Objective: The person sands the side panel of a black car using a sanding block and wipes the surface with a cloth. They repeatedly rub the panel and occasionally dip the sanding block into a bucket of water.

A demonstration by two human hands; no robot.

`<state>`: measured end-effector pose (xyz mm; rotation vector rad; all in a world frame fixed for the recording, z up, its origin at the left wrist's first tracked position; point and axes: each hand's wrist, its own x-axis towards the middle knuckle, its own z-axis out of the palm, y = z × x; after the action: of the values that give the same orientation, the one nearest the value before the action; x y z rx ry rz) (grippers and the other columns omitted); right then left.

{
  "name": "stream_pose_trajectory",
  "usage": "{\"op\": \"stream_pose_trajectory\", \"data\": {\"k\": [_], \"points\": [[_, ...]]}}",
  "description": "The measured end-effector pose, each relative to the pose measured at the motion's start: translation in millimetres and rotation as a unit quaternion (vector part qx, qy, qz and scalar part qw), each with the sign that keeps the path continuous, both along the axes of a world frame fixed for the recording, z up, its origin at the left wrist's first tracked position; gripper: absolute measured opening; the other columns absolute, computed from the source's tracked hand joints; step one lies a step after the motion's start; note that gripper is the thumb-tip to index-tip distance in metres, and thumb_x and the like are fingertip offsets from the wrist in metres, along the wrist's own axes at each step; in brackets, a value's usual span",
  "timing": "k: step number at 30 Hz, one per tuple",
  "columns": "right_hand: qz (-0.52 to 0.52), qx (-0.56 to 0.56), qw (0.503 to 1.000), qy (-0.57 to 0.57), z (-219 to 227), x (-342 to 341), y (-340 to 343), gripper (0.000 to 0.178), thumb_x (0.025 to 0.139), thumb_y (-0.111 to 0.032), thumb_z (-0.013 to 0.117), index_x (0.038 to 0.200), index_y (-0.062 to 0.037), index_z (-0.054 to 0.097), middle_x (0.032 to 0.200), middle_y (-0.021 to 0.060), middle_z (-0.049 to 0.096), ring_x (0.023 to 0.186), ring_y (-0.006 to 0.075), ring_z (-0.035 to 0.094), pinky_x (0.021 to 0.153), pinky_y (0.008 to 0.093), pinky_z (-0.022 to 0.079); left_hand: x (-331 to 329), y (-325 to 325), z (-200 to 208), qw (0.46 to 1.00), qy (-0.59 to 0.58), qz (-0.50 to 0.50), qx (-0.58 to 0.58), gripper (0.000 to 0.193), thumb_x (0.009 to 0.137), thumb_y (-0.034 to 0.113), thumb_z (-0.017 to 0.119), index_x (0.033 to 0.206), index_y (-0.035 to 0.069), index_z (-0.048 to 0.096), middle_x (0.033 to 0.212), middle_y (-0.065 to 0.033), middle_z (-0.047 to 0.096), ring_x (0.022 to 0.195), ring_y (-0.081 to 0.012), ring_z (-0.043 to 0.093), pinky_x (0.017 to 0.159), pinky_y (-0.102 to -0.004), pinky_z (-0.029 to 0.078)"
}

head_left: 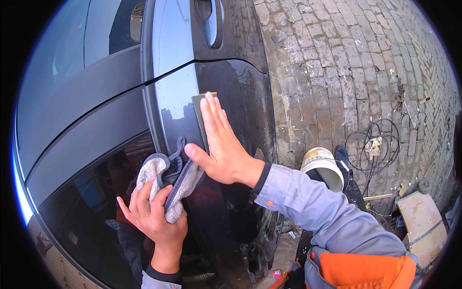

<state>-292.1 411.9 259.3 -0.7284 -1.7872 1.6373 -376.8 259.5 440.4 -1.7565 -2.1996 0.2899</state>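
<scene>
My left hand (156,224) is closed around a crumpled grey cloth (174,204) with dark edging, just over the dark window of a car. To its right, my right hand (224,147) lies flat, fingers stretched out together and thumb apart. Under its palm and fingers is a thin, flat greenish-grey piece (198,107) with a straight edge, perhaps a scraper or sanding sheet. It rests on the glossy dark car door (236,101), just below the window trim. Most of that piece is hidden by the hand.
A door handle (214,29) sits beyond the door seam. On the brick paving (337,72) at right are a white bucket (318,159), a coiled black cable (392,144) and a worn board (421,221). My shoe (341,156) is beside the bucket.
</scene>
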Motion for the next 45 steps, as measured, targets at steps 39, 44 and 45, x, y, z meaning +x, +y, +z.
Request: {"op": "stream_pose_trajectory", "data": {"k": [39,44,45], "points": [[-0.035,-0.083,0.994,0.062,9.1,-7.8,57.7,0.109,0.111,-0.069,0.045,0.171,0.0139,0.007,0.181,0.0369,0.004,0.171,0.0435,0.002,0.138,0.0523,0.009,-0.2,1.3,-0.9,1.000,-0.022,-0.008,0.011,0.036,0.073,0.007,0.082,0.106,0.019,0.078,0.134,-0.0050,0.073,0.136,-0.0339,0.060,0.131,-0.0687,0.021],[-0.011,-0.092,0.996,0.017,8.0,-11.3,62.2,0.109,0.111,-0.068,0.045,0.171,0.0151,0.007,0.180,0.0372,0.004,0.171,0.0439,0.002,0.138,0.0517,0.009,0.4,0.1,2.2,1.000,-0.023,-0.009,-0.014,0.035,0.078,0.007,0.080,0.112,0.015,0.076,0.139,-0.0116,0.071,0.138,-0.0383,0.060,0.129,-0.0699,0.024],[0.015,-0.076,0.997,-0.017,8.3,-11.5,62.1,0.109,0.111,-0.068,0.045,0.171,0.0149,0.007,0.180,0.0371,0.005,0.171,0.0442,0.002,0.138,0.0517,0.009,0.3,0.1,2.4,1.000,-0.023,-0.006,-0.017,0.035,0.078,0.008,0.081,0.112,0.015,0.076,0.139,-0.0116,0.071,0.138,-0.0383,0.060,0.129,-0.0701,0.024]]}}
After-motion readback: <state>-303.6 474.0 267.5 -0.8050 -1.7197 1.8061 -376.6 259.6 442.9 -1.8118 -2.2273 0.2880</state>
